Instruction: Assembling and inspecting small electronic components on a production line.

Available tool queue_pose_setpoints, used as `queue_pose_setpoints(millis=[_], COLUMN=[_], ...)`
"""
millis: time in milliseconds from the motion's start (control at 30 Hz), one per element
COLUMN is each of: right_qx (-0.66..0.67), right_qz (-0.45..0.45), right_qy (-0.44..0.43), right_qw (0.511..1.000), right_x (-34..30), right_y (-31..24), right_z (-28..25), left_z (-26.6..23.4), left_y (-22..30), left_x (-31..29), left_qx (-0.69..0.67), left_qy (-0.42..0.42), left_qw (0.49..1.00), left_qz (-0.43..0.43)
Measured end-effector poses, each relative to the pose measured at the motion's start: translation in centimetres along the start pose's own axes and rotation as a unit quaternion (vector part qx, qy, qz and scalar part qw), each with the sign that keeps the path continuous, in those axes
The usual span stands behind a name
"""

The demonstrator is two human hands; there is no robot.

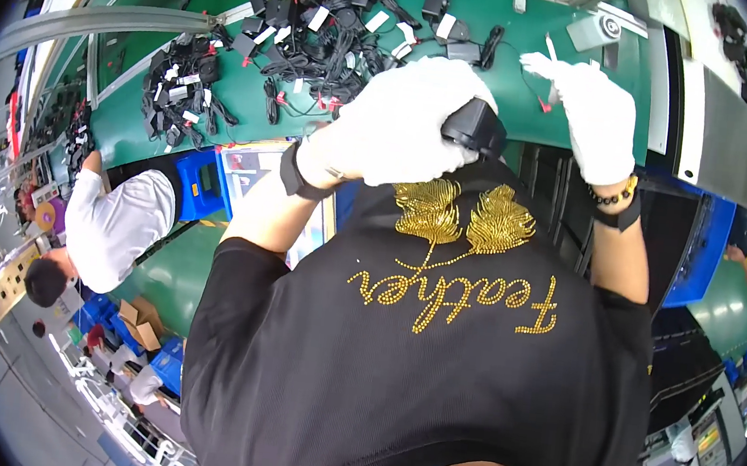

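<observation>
My left hand (417, 119), in a white glove, is wrapped round a black power adapter (476, 127), held just above the front of my black shirt. My right hand (595, 115), also gloved, is raised over the bench to the right, with its fingers pinched together. A thin white stick-like piece (551, 46) shows at those fingertips; its kind is not clear. Below them a thin dark lead with a red tip (546, 106) lies against the green bench. A big heap of black adapters with coiled cables (339, 38) and white labels spreads beyond my left hand.
The green bench top (522, 30) has a metal rail along its far side. A smaller pile of adapters (179, 90) is at left, near a co-worker in white (124, 225). A white box-shaped thing (594, 31) stands far right. Blue bins (201, 186) sit below the left bench edge.
</observation>
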State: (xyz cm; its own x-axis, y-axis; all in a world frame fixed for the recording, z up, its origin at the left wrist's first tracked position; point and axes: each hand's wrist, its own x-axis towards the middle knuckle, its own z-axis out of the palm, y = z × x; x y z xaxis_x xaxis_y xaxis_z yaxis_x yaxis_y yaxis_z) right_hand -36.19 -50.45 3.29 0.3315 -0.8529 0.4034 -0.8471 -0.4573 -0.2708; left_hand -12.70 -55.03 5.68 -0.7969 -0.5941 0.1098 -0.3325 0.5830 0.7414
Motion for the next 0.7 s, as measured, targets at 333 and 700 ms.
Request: queue_pose_setpoints(millis=[333,700], right_qx=[-0.055,-0.114], right_qz=[-0.042,-0.007], right_qy=[0.007,-0.048], right_qw=[0.998,0.992], right_x=[0.5,-0.8], right_y=[-1.3,-1.5], right_z=[1.2,2.0], left_z=[1.9,3.3], left_y=[-1.4,-2.1], left_x=[-0.5,-0.6], left_qx=[0.172,0.147], left_qy=[0.156,0.191], left_qw=[0.972,0.969], left_qz=[-0.022,-0.048])
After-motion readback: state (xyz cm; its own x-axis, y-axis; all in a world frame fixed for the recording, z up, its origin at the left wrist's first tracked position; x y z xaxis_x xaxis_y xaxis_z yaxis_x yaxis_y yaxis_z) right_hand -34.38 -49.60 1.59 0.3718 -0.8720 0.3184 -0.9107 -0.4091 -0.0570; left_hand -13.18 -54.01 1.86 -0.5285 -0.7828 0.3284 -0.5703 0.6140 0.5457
